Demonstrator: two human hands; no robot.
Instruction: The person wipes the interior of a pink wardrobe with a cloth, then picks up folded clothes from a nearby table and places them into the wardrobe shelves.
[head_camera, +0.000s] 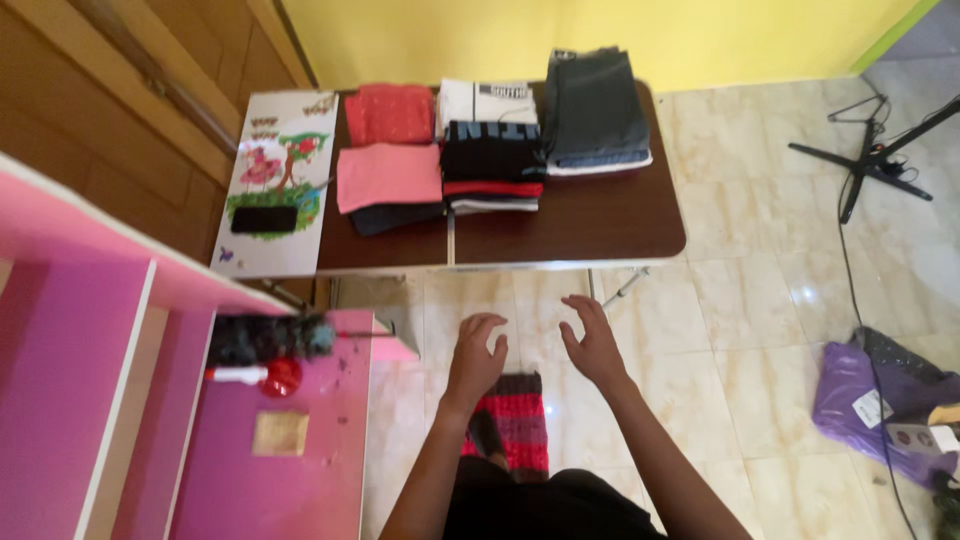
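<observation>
The left hand (476, 352) and the right hand (592, 340) are both raised in front of the body, fingers spread and slightly curled, holding nothing and touching nothing. They hang over the tiled floor (760, 330), just short of the near edge of the counter (600, 215). Below and between the wrists, a red-and-black striped mat (522, 425) lies on the floor.

Nearest ahead of the hands are the folded clothes on the counter — a black-and-red stack (492, 165) near the middle, with a pink piece (388, 176) just to its left toward the near edge. Behind the pink one, at the far edge, lies a red piece (390, 113); a white piece (487, 97) sits behind the black stack. A grey stack (594, 108) fills the far right corner, touching the black stack's side.

At the counter's left end lies a white board (275, 180) with a painted tree, a black phone (264, 219) on it.

To the person's left stands a pink shelf (280, 470) — on it a red cap (283, 377) and a dark bundle (270, 337).
</observation>
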